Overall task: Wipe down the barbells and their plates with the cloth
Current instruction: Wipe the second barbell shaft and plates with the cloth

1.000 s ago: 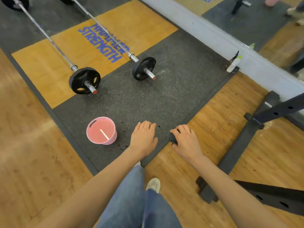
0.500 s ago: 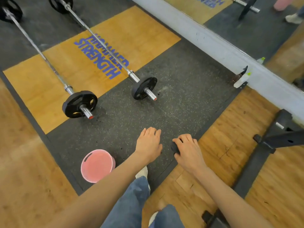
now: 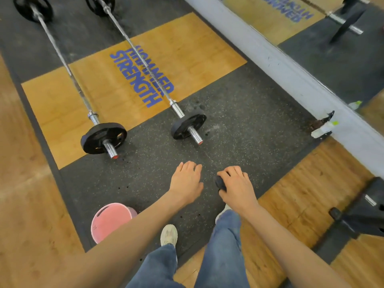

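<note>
Left hand [image 3: 185, 182] out over the dark rubber mat [image 3: 239, 125], palm down, fingers relaxed and close together, holding nothing. Right hand [image 3: 236, 187] just beside it, fingers curled round a small dark wad, apparently the cloth [image 3: 219, 182], only its left end showing past the knuckles.

Two barbells side by side on the floor ahead, well apart from both hands. Left barbell [image 3: 62, 59] running up and away, its near black plate [image 3: 104, 138] on the mat's edge, a red-tipped sleeve end poking toward the camera. Right barbell [image 3: 137, 55] crossing the blue lettering [image 3: 143, 75] on the wooden platform [image 3: 197, 44], its smaller near plate [image 3: 188, 126] standing on the mat. Far plates of both bars at the top edge, blurred.

Pink bucket [image 3: 110, 221] on the mat by the left forearm, partly hidden by it. Spray bottle [image 3: 323, 129] lying against the grey wall base [image 3: 291, 75], beneath a mirror [image 3: 311, 28]. Black rack foot [image 3: 361, 213] on the wood floor at right. Jeans and a pale shoe [image 3: 169, 234] below.
</note>
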Tool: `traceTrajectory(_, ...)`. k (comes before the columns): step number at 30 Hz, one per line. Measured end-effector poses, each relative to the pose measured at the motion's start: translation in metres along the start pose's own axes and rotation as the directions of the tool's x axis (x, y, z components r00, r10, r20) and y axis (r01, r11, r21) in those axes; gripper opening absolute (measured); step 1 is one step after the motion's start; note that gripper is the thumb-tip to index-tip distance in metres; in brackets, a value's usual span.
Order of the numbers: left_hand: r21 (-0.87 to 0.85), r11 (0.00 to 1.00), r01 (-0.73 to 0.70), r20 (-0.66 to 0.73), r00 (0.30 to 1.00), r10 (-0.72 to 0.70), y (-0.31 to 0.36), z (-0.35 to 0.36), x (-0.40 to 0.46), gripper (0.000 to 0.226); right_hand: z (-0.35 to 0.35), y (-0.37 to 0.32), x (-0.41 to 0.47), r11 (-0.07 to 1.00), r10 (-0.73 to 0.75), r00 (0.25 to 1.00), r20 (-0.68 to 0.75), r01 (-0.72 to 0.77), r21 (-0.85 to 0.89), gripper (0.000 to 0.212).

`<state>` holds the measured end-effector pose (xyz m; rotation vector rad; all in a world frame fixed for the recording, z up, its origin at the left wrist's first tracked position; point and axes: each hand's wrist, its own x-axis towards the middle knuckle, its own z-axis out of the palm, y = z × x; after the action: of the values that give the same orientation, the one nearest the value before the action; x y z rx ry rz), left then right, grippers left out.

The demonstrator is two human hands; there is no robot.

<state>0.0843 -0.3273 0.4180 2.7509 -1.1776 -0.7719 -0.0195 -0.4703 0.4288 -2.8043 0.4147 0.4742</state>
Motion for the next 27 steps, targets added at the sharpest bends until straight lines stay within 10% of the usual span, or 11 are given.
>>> traceTrajectory(14,-0.173,0.94,0.294,-0.016,0.954,-0.301,0.092,-0.053,0.145,0.06,-0.105,0.159,0.125,0.937,-0.276,0.954,0.116,0.294,-0.188,0.052)
traceTrajectory(27,-0.299,0.825,0.48,0.078,0.873,-0.481,0.039,-0.062,0.23,0.058,-0.128,0.159,0.266,0.871,-0.389,0.886,0.254,0.443,-0.211,0.051)
